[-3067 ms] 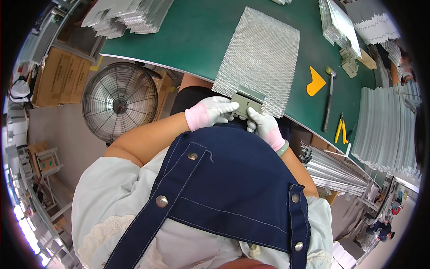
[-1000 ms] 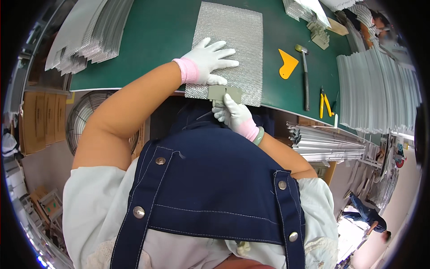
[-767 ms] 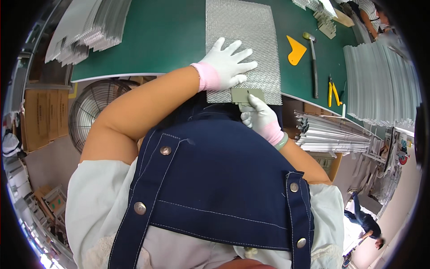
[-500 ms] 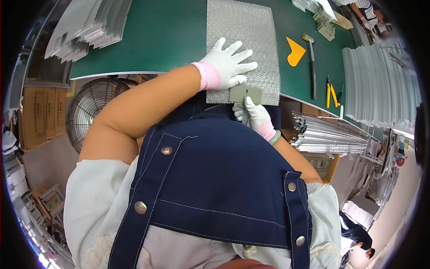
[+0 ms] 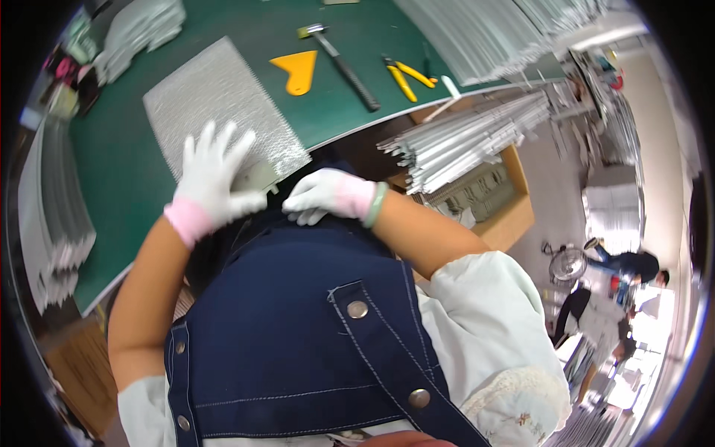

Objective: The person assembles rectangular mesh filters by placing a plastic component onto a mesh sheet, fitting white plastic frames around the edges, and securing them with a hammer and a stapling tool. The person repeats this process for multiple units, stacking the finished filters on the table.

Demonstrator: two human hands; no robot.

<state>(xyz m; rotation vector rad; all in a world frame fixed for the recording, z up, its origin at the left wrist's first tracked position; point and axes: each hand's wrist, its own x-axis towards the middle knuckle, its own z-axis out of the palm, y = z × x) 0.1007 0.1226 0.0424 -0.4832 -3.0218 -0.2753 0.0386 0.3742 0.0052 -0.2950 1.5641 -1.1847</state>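
A silver mesh sheet (image 5: 223, 89) lies on the green table, its near edge close to my apron. My left hand (image 5: 211, 175), in a white glove with a pink cuff, spreads its fingers flat over the sheet's near left part. Beside its palm, at the near edge, sits a grey-green plastic piece (image 5: 257, 177), partly covered by the thumb side of the hand. Just right of that piece and apart from it is my right hand (image 5: 322, 197), gloved alike. Its fingers are curled together; whether anything small is inside is hidden.
Beyond the sheet lie a yellow scraper (image 5: 299, 73), a hammer (image 5: 346, 73) and yellow-handled pliers (image 5: 402, 78). Stacked mesh sheets (image 5: 56, 201) stand at left, others at far right. Metal strips (image 5: 465, 138) rest above a cardboard box (image 5: 514, 212) of grey-green pieces. Other people are at lower right.
The view has swung right. My right hand has let go of the plastic piece and moved off to its right. My left hand stays spread on the sheet, now beside the piece.
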